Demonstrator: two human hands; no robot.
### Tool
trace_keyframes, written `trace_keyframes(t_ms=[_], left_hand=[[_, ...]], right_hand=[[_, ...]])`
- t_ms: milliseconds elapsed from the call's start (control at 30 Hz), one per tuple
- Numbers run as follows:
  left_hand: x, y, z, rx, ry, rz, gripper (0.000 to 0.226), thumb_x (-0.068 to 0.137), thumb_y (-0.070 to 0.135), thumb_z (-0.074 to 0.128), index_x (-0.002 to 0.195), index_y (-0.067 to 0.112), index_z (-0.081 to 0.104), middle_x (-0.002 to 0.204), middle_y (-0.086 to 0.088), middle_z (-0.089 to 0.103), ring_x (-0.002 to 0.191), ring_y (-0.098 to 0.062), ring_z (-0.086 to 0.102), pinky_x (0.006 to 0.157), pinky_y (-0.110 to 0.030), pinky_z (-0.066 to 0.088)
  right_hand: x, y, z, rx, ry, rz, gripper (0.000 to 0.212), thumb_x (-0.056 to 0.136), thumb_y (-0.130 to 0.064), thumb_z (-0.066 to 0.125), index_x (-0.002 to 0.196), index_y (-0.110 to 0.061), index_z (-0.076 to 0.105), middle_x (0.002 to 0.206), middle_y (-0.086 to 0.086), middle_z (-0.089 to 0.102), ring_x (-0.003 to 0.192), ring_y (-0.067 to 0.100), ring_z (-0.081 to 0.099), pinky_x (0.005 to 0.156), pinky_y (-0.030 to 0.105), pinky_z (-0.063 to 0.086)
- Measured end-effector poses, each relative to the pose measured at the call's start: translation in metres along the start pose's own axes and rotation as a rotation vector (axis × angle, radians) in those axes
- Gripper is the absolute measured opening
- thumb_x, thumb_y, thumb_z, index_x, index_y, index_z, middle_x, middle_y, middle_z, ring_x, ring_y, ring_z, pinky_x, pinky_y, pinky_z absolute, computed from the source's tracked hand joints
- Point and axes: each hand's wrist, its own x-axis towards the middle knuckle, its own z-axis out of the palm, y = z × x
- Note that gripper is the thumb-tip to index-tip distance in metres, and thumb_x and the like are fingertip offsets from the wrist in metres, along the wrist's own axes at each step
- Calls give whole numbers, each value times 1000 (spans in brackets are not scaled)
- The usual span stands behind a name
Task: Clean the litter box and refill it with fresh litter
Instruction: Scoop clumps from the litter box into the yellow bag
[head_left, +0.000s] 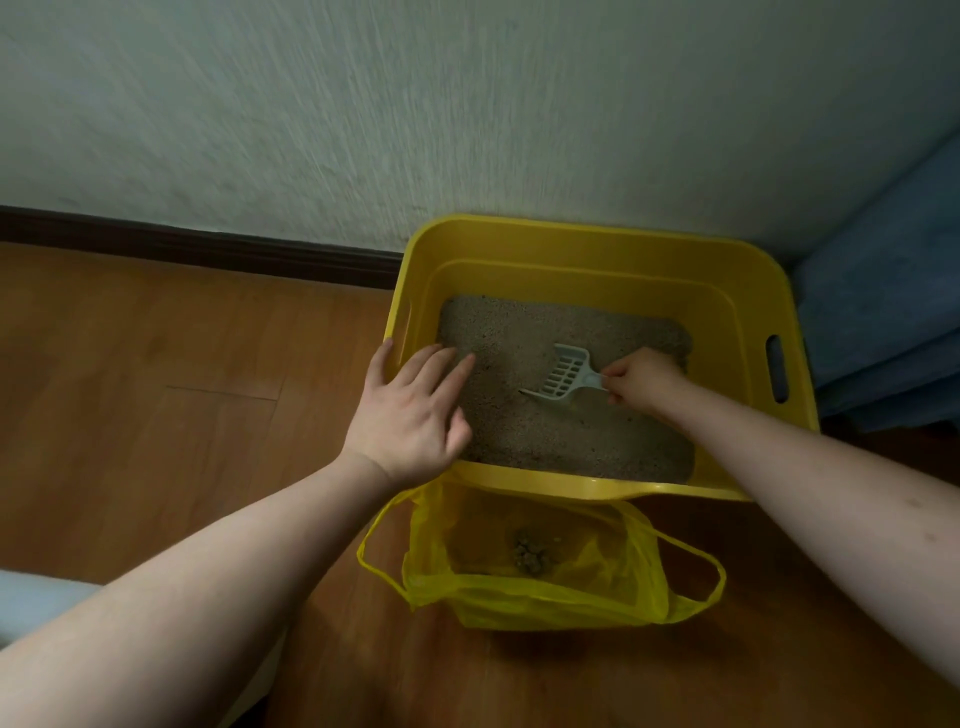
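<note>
A yellow plastic litter box (597, 244) stands on the floor against the wall, its bottom covered in grey-brown litter (519, 415). My right hand (644, 376) pinches the handle of a pale slotted scoop (563, 374), whose blade tip rests in the litter. My left hand (410, 415) lies over the box's near left corner, fingers relaxed and spread over the rim. In front of the box sits an open yellow plastic bag (540, 597) with a few litter clumps (532, 553) inside.
Brown wood-look floor (182, 389) stretches to the left. A dark baseboard (208, 249) runs under the pale wall. Blue fabric furniture (883, 312) crowds the box's right side. A pale object (31, 597) shows at the lower left edge.
</note>
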Motion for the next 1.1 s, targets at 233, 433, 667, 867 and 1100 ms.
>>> trace_keyframes(t_ms=[233,433,667,867,1100], left_hand=[[0,1,-1,-5,22,-10,55,89,41,37,133,15,57,131,-7,58,126,-24,51,112,-60,22],[0,-1,-1,-11,36,-18,53,87,42,40,125,12,62,126,-9,60,121,-26,54,112,-60,23],[0,-1,-1,-1,14,-12,56,86,43,39,129,13,61,128,-8,59,122,-26,54,114,-60,22],[-1,1,-3,-3,-3,-19,56,86,43,38,130,15,60,127,-7,59,121,-25,55,114,-60,21],[0,-3,-4,9,-27,-24,57,88,43,36,132,14,58,129,-8,58,123,-26,53,115,-58,20]], right_hand=[[17,-26,25,113,2,-42,28,98,-23,53,122,-15,65,83,2,68,63,7,53,66,25,41],[28,-50,34,222,-8,-53,29,98,-21,53,125,-14,62,89,2,67,66,6,54,53,22,35],[33,-73,49,427,-41,-51,31,99,-13,51,128,-9,59,114,11,68,70,6,56,51,19,34],[31,-68,60,538,-7,-43,30,100,-15,48,127,-12,60,108,10,69,67,3,53,54,21,35],[19,-57,54,604,-18,-138,29,100,-18,48,125,-14,62,91,3,65,86,15,57,75,27,38]])
